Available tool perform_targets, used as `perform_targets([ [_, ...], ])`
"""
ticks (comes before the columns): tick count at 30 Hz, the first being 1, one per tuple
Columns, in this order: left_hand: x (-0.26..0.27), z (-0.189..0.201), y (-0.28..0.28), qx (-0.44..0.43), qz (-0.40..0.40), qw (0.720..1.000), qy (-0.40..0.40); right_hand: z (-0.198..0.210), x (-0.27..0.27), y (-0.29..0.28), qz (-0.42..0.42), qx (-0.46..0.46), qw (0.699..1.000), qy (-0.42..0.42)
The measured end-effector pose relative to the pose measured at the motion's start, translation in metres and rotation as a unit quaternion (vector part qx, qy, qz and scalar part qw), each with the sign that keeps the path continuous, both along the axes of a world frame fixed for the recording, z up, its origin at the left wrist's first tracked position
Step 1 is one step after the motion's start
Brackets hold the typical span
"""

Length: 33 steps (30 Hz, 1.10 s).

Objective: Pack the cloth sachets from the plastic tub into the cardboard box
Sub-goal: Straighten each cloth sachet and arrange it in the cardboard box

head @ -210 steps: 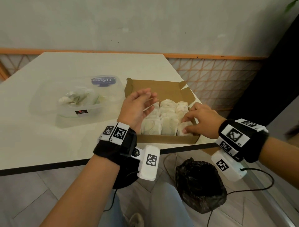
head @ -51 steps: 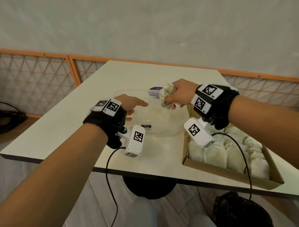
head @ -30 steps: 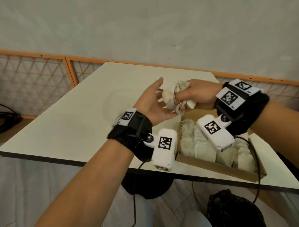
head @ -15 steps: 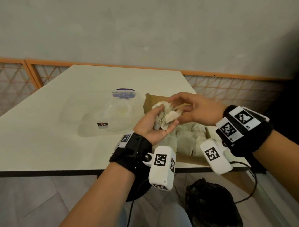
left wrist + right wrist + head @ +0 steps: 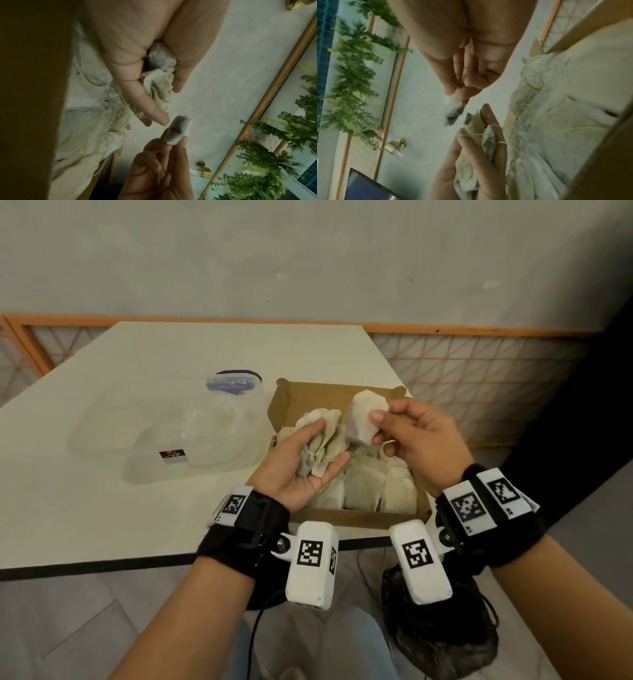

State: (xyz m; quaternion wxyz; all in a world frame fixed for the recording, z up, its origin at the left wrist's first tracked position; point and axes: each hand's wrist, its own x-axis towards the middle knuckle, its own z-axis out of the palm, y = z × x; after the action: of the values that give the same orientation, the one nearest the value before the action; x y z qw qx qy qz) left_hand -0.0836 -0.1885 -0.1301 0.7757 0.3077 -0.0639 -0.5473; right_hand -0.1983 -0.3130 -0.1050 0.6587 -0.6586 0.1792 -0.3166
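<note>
My left hand [image 5: 327, 441] is palm up over the cardboard box [image 5: 342, 517] and grips a bunch of cloth sachets [image 5: 322, 453], whose strings loop over the fingers [image 5: 500, 136]. Just to its right, my right hand [image 5: 371, 422] pinches a single sachet [image 5: 363, 412] between thumb and fingertips, apart from the bunch. In the left wrist view the bunch [image 5: 161, 78] sits between thumb and fingers, with the single sachet [image 5: 178, 131] below it. Several packed sachets [image 5: 363, 487] lie in rows in the box. The clear plastic tub [image 5: 191, 433] stands left of the box.
The box sits at the near right corner of the white table [image 5: 102, 508], close to its front edge. A black bag [image 5: 445, 631] lies on the floor under that corner. An orange-framed lattice rail [image 5: 479, 364] runs behind the table.
My right hand lifted the bunch from the tub and passed it into my left palm. In the last half second it drew one sachet out, and the hands moved apart.
</note>
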Motion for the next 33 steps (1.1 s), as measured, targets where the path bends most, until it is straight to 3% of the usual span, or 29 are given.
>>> perform_targets([
  [5, -0.004, -0.002, 0.0, 0.009, -0.019, 0.996, -0.084, -0.001, 0.004, 0.003, 0.023, 0.004, 0.999, 0.038],
  [11, -0.005, -0.007, -0.005, 0.041, 0.014, 0.988, -0.151, 0.013, 0.007, 0.004, 0.028, -0.105, 0.987, 0.121],
  [16, 0.0, -0.006, -0.003, 0.009, 0.057, 0.995, -0.075, 0.026, 0.005, -0.011, -0.009, -0.201, 0.962, 0.186],
  [19, 0.0, -0.004, 0.0, -0.012, 0.068, 0.997, -0.023, 0.028, -0.003, -0.019, 0.016, -0.229, 0.94, 0.253],
  [27, 0.003, -0.005, 0.0, -0.013, 0.06, 0.998, -0.015, 0.038, -0.044, -0.025, 0.122, -0.255, 0.898, 0.338],
  [33, 0.002, -0.005, -0.001, -0.014, 0.066, 0.998, -0.01, 0.019, -0.05, -0.025, 0.164, -0.292, 0.851, 0.405],
])
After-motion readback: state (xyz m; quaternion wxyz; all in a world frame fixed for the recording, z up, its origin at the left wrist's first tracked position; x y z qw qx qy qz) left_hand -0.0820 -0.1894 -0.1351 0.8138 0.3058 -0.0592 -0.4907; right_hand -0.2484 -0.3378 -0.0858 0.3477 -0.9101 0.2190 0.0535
